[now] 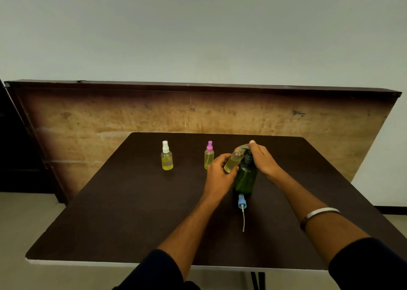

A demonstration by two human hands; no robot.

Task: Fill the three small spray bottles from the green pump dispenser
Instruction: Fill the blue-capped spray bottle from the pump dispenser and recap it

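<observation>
Filling 3rd bottle (233,161): left hand (218,173) grips it tilted under spout, 9 o'clock of green dispenser (245,178); right hand (262,158) presses pump. Next: recap w/ blue sprayer (241,202).

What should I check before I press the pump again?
1. Open bottle gripped by left hand: ok.
2. Bottle mouth under the nozzle: ok, tilted against it.
3. Right hand on the pump head: ok.
4. Green dispenser upright on the table: ok.
5. Room left in the bottle: ok, partly filled.
6. Blue sprayer within reach for recapping: ok, lying before the dispenser.
</observation>
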